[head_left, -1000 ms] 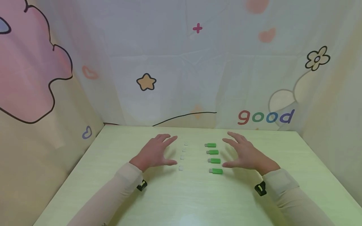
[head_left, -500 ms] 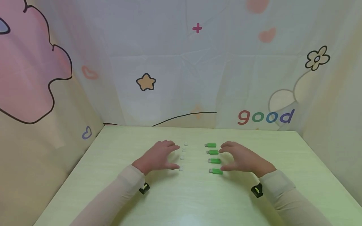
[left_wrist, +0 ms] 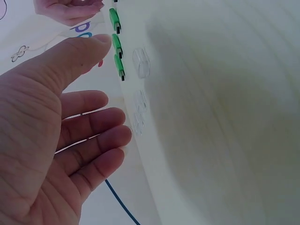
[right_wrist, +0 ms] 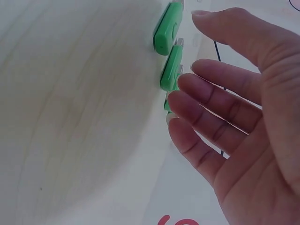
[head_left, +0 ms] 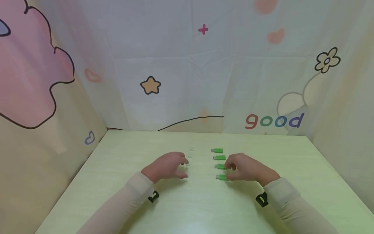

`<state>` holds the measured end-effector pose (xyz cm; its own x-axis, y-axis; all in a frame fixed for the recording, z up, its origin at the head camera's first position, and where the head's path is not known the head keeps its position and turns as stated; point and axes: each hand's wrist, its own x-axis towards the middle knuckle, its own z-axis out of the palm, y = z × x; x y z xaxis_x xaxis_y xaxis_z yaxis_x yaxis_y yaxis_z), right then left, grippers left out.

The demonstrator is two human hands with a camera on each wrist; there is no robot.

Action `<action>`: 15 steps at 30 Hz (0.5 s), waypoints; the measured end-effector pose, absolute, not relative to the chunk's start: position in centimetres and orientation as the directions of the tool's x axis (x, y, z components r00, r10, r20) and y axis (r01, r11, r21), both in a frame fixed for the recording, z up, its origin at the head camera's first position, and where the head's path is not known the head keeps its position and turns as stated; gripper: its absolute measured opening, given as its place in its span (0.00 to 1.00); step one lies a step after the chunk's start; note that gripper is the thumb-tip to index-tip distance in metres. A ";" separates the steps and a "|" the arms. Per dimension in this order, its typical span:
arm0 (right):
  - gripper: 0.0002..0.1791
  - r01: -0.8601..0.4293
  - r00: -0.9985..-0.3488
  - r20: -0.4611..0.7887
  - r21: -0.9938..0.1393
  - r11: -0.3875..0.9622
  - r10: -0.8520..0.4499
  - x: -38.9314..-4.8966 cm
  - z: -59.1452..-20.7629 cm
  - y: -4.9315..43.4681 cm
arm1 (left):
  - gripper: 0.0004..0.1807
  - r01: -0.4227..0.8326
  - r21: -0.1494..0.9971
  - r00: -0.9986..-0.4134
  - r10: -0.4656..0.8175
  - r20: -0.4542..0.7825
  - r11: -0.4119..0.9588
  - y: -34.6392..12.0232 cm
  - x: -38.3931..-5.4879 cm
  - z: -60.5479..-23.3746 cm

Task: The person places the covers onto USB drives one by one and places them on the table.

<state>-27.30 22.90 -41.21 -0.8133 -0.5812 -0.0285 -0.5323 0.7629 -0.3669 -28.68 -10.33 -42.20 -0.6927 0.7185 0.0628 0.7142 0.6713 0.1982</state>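
While the left hand [head_left: 166,167] curves its fingers loosely, the thumb standing wide of them, a row of small clear caps [left_wrist: 141,63] lies just past its fingertips, boxy and glassy, with thin bright edges. The nearer ones sit right by the thumb and forefinger tips; two others lie farther out beyond the forefinger. Across from them, the right hand [head_left: 246,167] also keeps a broad gap between its thumb and bent fingers and grips nothing. Four green USB sticks [head_left: 219,157] lie in a row at its fingertips: slim, smooth, round-edged casings with flat metal plugs pointing toward the left fingers. One ends at the thumb tip, the next by the forefinger, and two lie beyond; whether skin touches plastic, I cannot tell. Under the fingers, the table [head_left: 201,208] shows faint, pale wood grain. Beyond the fingertips hangs softly creased printed cloth [head_left: 175,42].
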 end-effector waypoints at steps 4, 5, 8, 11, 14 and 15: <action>0.11 -0.535 -0.810 -0.030 -0.372 0.758 -0.586 -27.3 -41.5 22.6 | 0.20 0.723 0.185 -0.683 0.729 0.044 0.665 -10.0 -28.6 -42.3; 0.11 -0.537 -0.809 -0.029 -0.371 0.758 -0.587 -27.3 -41.5 22.5 | 0.19 0.725 0.178 -0.681 0.731 0.038 0.666 -9.9 -28.6 -42.3; 0.10 -0.546 -0.803 -0.030 -0.363 0.755 -0.596 -27.3 -41.7 22.2 | 0.14 0.725 0.162 -0.680 0.733 0.017 0.669 -9.7 -28.7 -42.5; 0.09 -0.553 -0.794 -0.039 -0.368 0.748 -0.606 -27.3 -41.7 22.0 | 0.13 0.725 0.154 -0.679 0.734 -0.001 0.671 -9.4 -28.8 -42.7; 0.08 -0.561 -0.785 -0.046 -0.368 0.741 -0.618 -27.2 -41.6 21.7 | 0.11 0.724 0.134 -0.681 0.732 -0.011 0.676 -9.2 -28.8 -42.9; 0.08 -0.566 -0.782 -0.047 -0.365 0.739 -0.621 -27.2 -41.6 21.6 | 0.10 0.724 0.126 -0.683 0.730 -0.012 0.679 -9.2 -28.8 -42.9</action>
